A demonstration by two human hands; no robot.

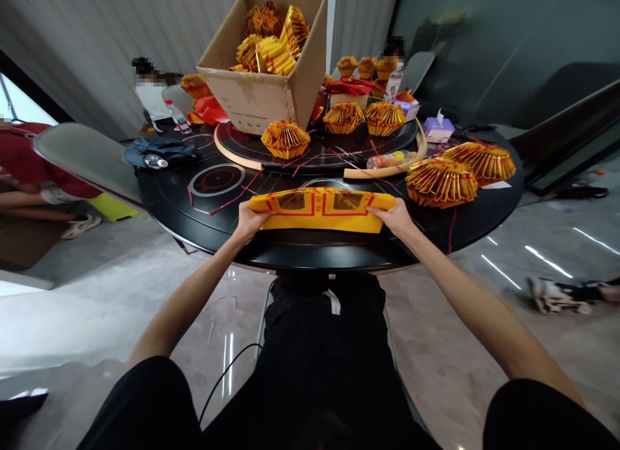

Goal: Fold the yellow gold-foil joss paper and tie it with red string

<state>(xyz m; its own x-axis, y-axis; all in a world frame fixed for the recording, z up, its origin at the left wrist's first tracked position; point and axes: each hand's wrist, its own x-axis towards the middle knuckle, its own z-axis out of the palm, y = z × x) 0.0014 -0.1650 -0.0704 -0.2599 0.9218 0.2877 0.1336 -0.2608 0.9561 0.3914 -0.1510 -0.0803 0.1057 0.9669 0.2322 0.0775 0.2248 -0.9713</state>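
Note:
A wide yellow paper stack (320, 221) with red markings and gold patches stretches above the front edge of the black round table (329, 255). My left hand (252, 219) pinches its left end, and my right hand (391, 216) pinches the right end. Thumbs lie on the near face; the fingers behind are mostly hidden. Just right of my right hand sit two pleated gold paper pieces, the nearer one (442, 182) and the farther one (482, 163). Red string (213, 211) lies on the table beyond my left hand.
On the raised turntable (334, 158) are a cardboard box (252, 101) of folded gold paper, pleated pieces (285, 140) and an orange bottle (387, 159). A tissue box (438, 130) sits right, dark cloth (159, 152) left. People sit at the far side and left.

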